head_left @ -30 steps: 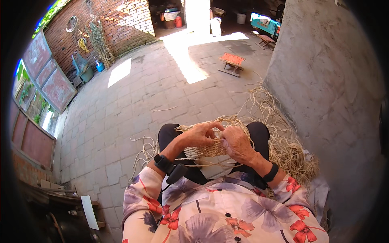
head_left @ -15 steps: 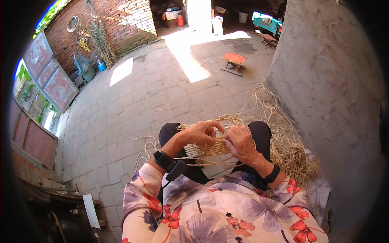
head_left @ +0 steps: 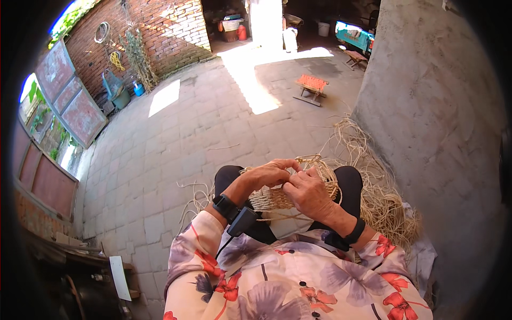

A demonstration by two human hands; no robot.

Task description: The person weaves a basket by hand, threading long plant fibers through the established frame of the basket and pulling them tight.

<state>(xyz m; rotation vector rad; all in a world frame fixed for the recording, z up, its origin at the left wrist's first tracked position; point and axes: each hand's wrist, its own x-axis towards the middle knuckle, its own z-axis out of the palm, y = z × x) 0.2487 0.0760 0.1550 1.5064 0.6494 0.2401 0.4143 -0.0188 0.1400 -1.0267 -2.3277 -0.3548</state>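
A partly woven basket (head_left: 266,200) of pale straw cord rests in my lap between my knees, with a looped cord rim (head_left: 316,158) on its far side. My left hand (head_left: 273,173) bends over the basket's upper edge, fingers curled and closed on it. Close against it, my right hand (head_left: 311,193) is closed too, thumb and fingers pinching at the same edge. The fingertips of both hands meet there, and the exact strand between them is hidden. Loose cord ends (head_left: 285,217) stick out below the basket toward me.
A big tangled heap of straw cord (head_left: 392,210) lies on the floor by my right knee, along a grey wall (head_left: 432,101). More strands (head_left: 196,200) spread beside my left knee. Ahead stands a low stool with an orange seat (head_left: 311,84).
My left hand has shifted right and its fingers have drawn together with the right hand's. My right hand has moved slightly left and down over the basket edge. The whole view has shifted slightly.
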